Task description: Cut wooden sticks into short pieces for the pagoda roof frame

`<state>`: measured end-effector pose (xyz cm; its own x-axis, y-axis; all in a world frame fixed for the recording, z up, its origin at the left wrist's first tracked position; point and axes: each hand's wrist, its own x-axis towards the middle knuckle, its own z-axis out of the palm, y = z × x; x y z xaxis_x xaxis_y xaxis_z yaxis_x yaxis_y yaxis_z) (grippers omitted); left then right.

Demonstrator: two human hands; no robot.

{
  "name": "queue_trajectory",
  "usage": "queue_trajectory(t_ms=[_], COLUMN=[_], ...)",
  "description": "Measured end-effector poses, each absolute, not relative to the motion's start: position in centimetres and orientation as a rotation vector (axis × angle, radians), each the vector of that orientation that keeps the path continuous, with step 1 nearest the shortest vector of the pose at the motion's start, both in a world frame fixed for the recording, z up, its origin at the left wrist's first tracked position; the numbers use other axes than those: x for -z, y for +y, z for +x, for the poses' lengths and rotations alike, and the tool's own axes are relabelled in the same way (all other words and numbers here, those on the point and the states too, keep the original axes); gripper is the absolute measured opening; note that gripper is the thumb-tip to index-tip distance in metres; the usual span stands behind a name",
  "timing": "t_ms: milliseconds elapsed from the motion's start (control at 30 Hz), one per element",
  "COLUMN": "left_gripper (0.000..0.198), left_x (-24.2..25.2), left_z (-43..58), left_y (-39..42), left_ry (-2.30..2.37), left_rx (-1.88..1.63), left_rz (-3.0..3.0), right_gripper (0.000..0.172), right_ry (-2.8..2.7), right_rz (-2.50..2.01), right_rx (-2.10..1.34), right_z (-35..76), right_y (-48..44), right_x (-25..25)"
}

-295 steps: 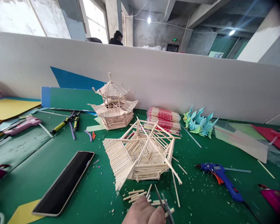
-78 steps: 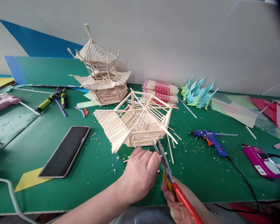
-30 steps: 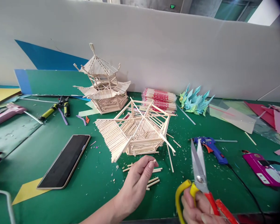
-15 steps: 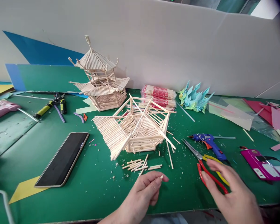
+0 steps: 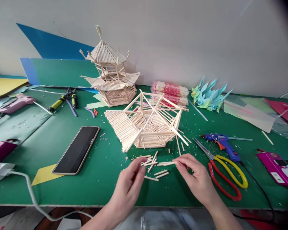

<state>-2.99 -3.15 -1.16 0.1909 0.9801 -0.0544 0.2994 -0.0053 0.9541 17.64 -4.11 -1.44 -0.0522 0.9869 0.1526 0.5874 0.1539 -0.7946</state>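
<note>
Both my hands work over a scatter of short cut wooden sticks (image 5: pixel 156 174) on the green mat. My left hand (image 5: pixel 131 182) is pinched, thumb against fingers, on the end of a short stick (image 5: pixel 146 162). My right hand (image 5: pixel 194 174) pinches one end of another short stick (image 5: pixel 166 163) that lies flat. Just behind them stands an unfinished hexagonal roof frame (image 5: pixel 146 127) built of sticks. The red and yellow scissors (image 5: pixel 227 172) lie on the mat to the right of my right hand, nobody holding them.
A finished stick pagoda (image 5: pixel 110 80) stands at the back. Also around: a phone (image 5: pixel 78 149), a blue glue gun (image 5: pixel 218 142), wrapped chopstick packs (image 5: pixel 170 92), paper cranes (image 5: pixel 210 95), pliers (image 5: pixel 62 100), a pink glue gun (image 5: pixel 19 102), a magenta case (image 5: pixel 277 164), a white plug and cable (image 5: pixel 0 166).
My right hand has put the scissors down on the mat and come left to the cut sticks. My left hand has moved forward to the same pile.
</note>
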Motion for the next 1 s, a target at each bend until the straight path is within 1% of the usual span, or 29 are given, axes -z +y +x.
queue_trajectory(t_ms=[67,133,167,300,400,700,1000], left_gripper=[0.018,0.017,0.017,0.018,0.018,0.018,0.020], left_x=[1.9,2.8,3.2,5.0,5.8,6.1,5.4], left_z=[-4.0,-4.3,-4.3,-4.3,-4.4,-4.5,-4.5], left_y=[-2.9,-2.5,-2.3,-1.2,-0.8,-0.8,-1.3], left_ry=[1.376,1.381,1.371,1.364,1.412,1.535,1.595], left_rx=[-1.012,-1.069,-1.079,-1.101,-1.112,-1.143,-1.150], left_rz=[1.925,2.207,2.286,2.438,2.480,2.494,2.440], right_gripper=[0.019,0.016,0.015,0.026,0.023,0.013,0.014], right_ry=[-1.827,-1.896,-1.914,-1.776,-1.649,-1.577,-1.572], right_rz=[-1.485,-1.445,-1.433,-1.433,-1.412,-1.396,-1.411], right_rx=[-0.696,-0.652,-0.606,-0.314,-0.189,-0.179,-0.202], right_z=[17.1,16.7,16.6,17.1,17.6,17.3,17.2], right_y=[-3.5,-3.3,-3.3,-3.5,-3.6,-3.6,-3.6], right_x=[2.2,3.1,3.6,5.4,6.1,6.1,6.3])
